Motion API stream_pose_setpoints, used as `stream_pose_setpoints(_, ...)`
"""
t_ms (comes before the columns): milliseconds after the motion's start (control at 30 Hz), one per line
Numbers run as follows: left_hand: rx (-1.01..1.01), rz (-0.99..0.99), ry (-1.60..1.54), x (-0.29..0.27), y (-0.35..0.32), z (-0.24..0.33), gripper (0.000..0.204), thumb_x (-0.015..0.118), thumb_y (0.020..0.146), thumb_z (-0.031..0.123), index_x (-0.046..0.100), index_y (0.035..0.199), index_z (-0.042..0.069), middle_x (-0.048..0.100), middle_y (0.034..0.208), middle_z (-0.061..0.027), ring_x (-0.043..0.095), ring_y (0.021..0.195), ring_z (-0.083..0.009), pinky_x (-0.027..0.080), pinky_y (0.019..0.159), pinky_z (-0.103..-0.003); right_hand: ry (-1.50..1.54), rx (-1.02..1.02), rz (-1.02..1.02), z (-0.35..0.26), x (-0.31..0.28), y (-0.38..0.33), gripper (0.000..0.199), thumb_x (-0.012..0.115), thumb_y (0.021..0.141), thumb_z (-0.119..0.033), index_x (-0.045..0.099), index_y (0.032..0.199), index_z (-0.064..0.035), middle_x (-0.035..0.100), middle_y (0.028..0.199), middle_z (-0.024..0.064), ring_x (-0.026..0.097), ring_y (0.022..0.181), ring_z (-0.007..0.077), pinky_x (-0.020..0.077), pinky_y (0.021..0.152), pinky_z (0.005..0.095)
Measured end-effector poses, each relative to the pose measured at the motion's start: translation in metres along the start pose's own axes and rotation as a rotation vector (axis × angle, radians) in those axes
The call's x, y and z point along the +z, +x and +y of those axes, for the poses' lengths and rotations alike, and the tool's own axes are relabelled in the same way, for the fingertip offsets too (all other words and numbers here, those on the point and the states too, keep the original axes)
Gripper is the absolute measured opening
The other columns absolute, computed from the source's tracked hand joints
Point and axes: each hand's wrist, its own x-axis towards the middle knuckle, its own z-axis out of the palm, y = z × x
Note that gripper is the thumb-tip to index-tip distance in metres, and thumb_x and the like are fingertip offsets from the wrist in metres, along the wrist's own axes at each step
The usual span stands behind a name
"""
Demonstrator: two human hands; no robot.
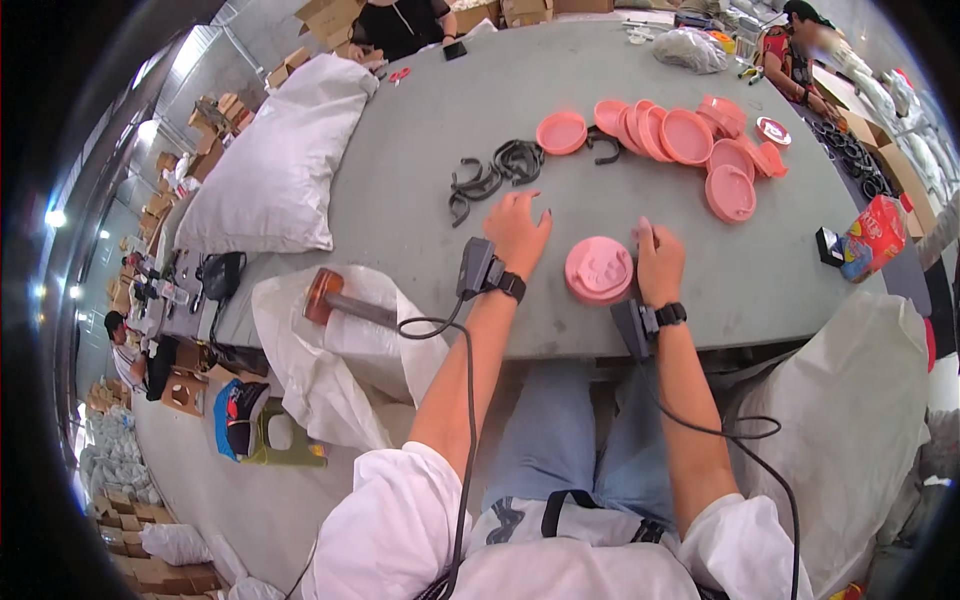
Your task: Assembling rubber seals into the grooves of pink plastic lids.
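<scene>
Locating the round pink plastic lid point(600, 270): We find it flat on the grey tabletop point(410, 170), raised pattern upward, between our hands and closer to the right.
Left hand point(516, 238): We show thumb and fingers parted, with nothing visible between them, just short of the dark grey, curved plastic pieces point(512, 160).
Right hand point(661, 266): We curl the fingers just beside the lid; we cannot tell whether they touch it or enclose something.
Curved pieces: We judge the step to be picking up one piece. We should choose a near, loose one, pinch its outer curve and lift straight, since the piled ones may snag.
Lid control: We should steady the rim lightly with the right fingertips, leaving the raised pattern uncovered.
Stacked pink plastic lids point(686, 138): We should reach without nudging this overlapping group.
Black wrist cables point(471, 400): We should check that their slack clears the lid and the table edge.
Brown-headed mallet point(340, 302): We can leave it on the white sack point(335, 375), well apart from the lid.
</scene>
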Motion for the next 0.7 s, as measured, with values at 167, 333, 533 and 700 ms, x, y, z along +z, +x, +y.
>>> stream_pose_setpoints(167,0.152,-0.141,0.023,0.056,0.074,0.048,0.038,0.068,0.076,0.025,0.06,0.112,0.016,0.061,0.107,-0.0069,0.056,0.102,-0.0294,0.042,0.086,-0.046,-0.006,0.238,-0.064,-0.004,-0.012,0.001,0.031,0.053,0.091,-0.027,0.066,0.088,0.0013,0.065,0.075,0.0176,0.062,0.069,0.0287,0.0461,0.065,0.0379)
stream_pose_setpoints(333,0.245,-0.322,0.163,0.14,0.114,0.037,0.033,0.071,0.071,0.02,0.061,0.101,0.008,0.057,0.109,-0.0212,0.055,0.102,-0.0387,0.044,0.089,-0.048,0.065,0.209,-0.006,-0.002,-0.001,-0.002,0.026,0.056,0.089,-0.024,0.065,0.094,0.0006,0.066,0.077,0.0153,0.063,0.071,0.0264,0.0477,0.068,0.0358)
stream_pose_setpoints(533,0.316,-0.292,0.12,0.134,0.12,0.028,0.016,0.061,0.08,0.016,0.065,0.094,0.008,0.064,0.095,-0.0163,0.063,0.09,-0.0344,0.048,0.079,-0.048,0.162,0.337,-0.047,-0.009,-0.002,-0.004,0.025,0.057,0.088,-0.023,0.065,0.094,-0.0004,0.067,0.08,0.0136,0.063,0.073,0.023,0.048,0.067,0.0343)
stream_pose_setpoints(700,0.253,-0.521,-0.128,0.02,0.1,0.068,0.02,0.062,0.081,0.014,0.062,0.099,0.006,0.066,0.098,-0.0119,0.062,0.093,-0.0314,0.049,0.075,-0.041,0.218,0.343,-0.023,-0.012,-0.009,-0.003,0.024,0.06,0.086,-0.021,0.064,0.1,-0.0014,0.067,0.089,0.0114,0.063,0.083,0.0207,0.0486,0.068,0.0337)
